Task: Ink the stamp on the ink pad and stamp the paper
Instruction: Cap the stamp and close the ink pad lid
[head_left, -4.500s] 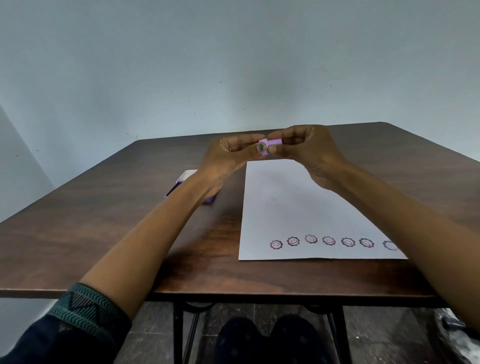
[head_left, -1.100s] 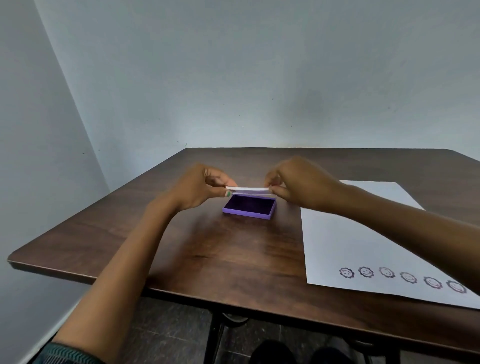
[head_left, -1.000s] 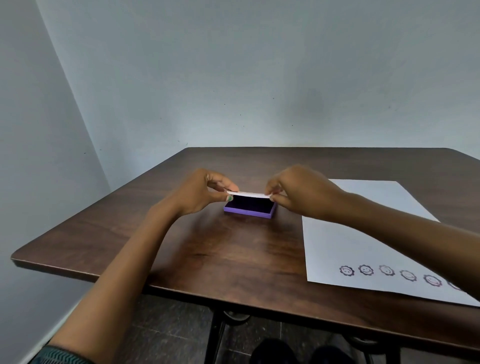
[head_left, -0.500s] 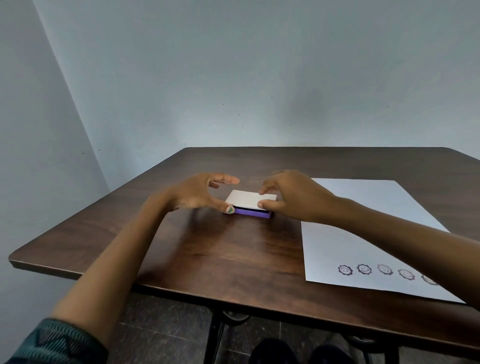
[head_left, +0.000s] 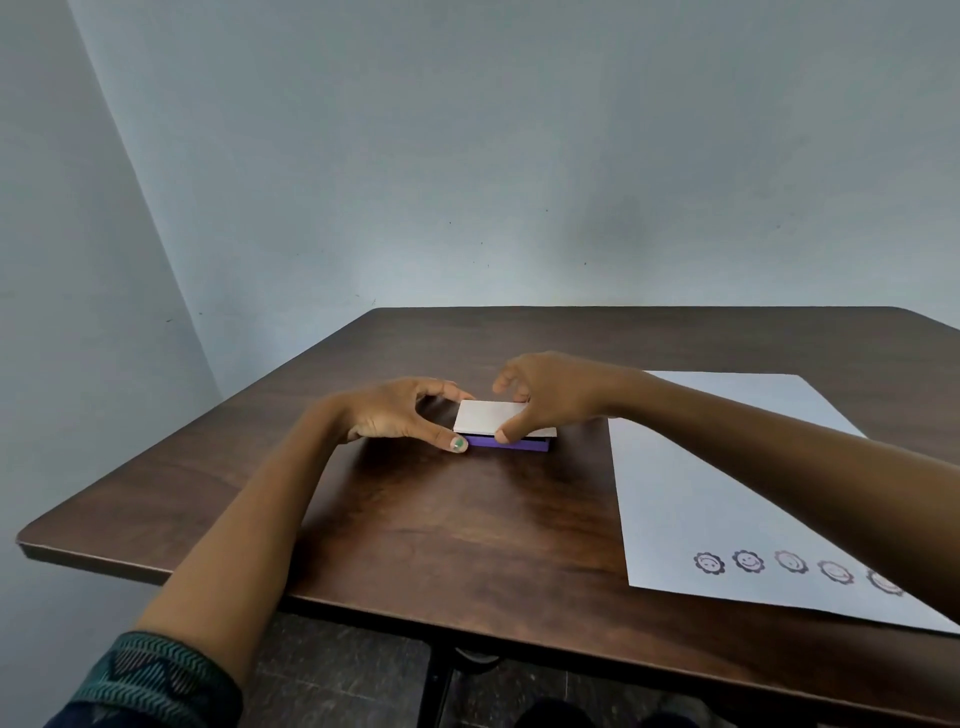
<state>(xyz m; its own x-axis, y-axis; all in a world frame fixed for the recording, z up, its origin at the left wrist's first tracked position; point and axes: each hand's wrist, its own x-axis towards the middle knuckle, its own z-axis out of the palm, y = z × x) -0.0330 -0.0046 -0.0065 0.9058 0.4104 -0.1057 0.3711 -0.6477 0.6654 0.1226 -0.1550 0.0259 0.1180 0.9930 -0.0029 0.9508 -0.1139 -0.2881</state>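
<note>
The ink pad (head_left: 521, 444) has a purple base and lies on the table left of the paper, with its white lid (head_left: 485, 417) down on it. My left hand (head_left: 392, 411) holds the pad's left end, thumb at the front left corner and fingers behind. My right hand (head_left: 558, 391) is over the right end, with its thumb on the lid's front edge and its fingers on the back. The white paper (head_left: 727, 467) lies to the right, with a row of several purple smiley prints (head_left: 748, 560) near its front edge. No stamp is in view.
The dark wooden table (head_left: 457, 530) stands against a pale wall, with its left corner and front edge close to me. Dark floor and the table's legs show below the front edge. My right forearm crosses over the paper.
The white lid, held up over the purple base a second ago, has come down flat onto it. Both hands stay at the pad's ends. Earlier, both hands held a small stamp above the paper.
</note>
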